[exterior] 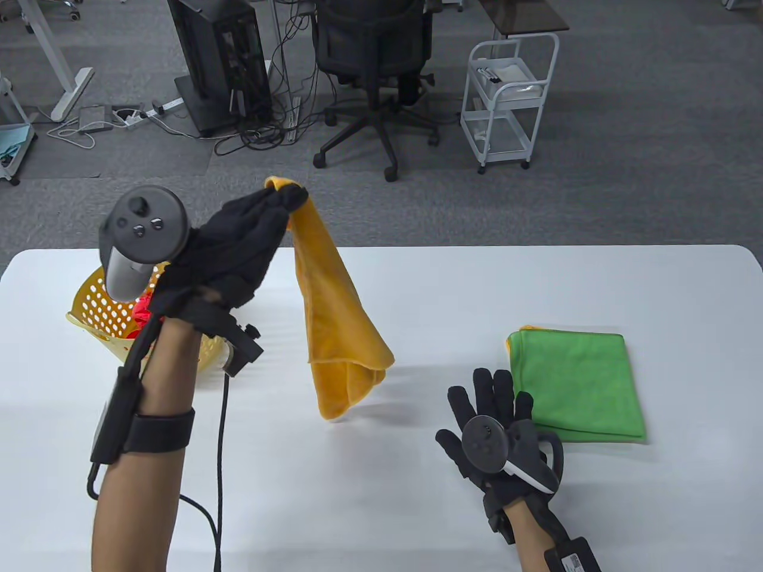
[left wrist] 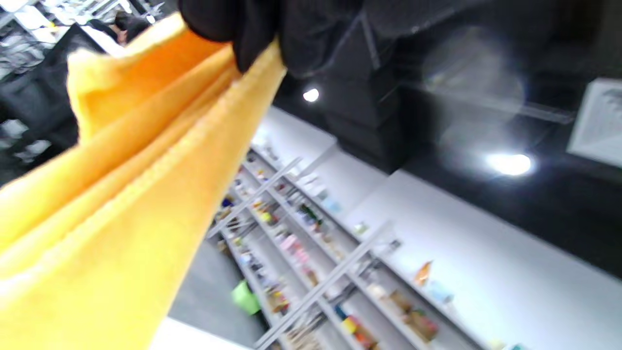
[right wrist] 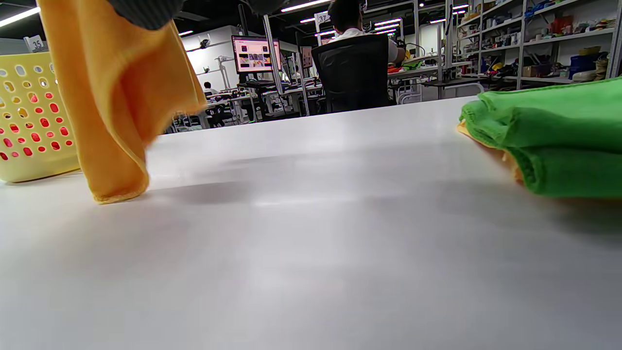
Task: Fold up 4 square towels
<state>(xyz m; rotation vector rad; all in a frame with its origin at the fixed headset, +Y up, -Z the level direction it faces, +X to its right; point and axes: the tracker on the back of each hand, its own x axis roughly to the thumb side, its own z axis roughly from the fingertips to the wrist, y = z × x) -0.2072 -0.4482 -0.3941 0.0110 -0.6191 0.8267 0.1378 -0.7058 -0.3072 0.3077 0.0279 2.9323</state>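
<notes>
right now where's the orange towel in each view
Table view: the orange towel hangs left of centre, pinched at its top corner by the left hand.
Left wrist view: it fills the left side, below the fingertips.
Right wrist view: upper left, its tip at the table.
Shared landmark: the yellow basket next to it, seen in the table and right wrist views.

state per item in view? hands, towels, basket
left hand: raised, pinches orange towel by a corner
orange towel: unfolded, hanging, lower tip at the table
right hand: fingers straight, flat on table, holds nothing
green towel: folded, lying on a folded orange one
yellow basket: on table, red cloth inside
</notes>
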